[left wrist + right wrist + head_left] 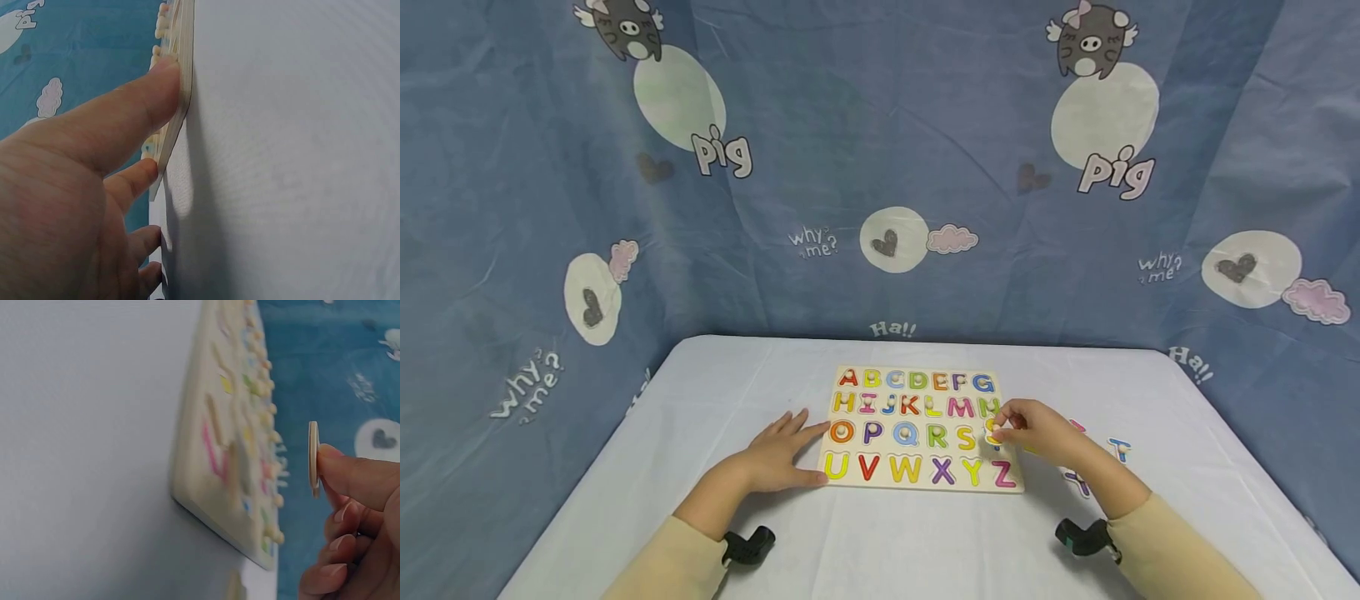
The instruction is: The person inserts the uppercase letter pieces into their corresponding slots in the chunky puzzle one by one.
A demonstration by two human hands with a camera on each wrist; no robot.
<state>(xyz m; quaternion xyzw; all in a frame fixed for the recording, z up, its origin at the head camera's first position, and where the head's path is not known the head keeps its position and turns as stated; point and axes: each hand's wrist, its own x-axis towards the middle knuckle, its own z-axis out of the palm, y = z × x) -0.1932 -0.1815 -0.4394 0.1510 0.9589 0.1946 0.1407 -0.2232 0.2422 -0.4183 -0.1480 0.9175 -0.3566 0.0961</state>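
Observation:
A wooden alphabet puzzle board (917,487) lies on the white table with rows of coloured letters. My left hand (778,454) rests at its left edge, fingers spread, thumb and forefinger touching the board's side; the left wrist view shows the thumb (134,119) against the edge. My right hand (1037,429) pinches a yellow letter piece (991,429), which looks like an S, over the right end of the third row. In the right wrist view the letter piece (314,459) appears edge-on, apart from the board (187,481). Knobbed letters fill the upper rows.
Loose letters lie right of the board, partly behind my right forearm: a blue T (1119,450), a purple letter (1077,484) and a pink one (1077,425). A blue patterned cloth (895,167) hangs behind the table. Black wrist cameras (750,546) sit at both sleeves.

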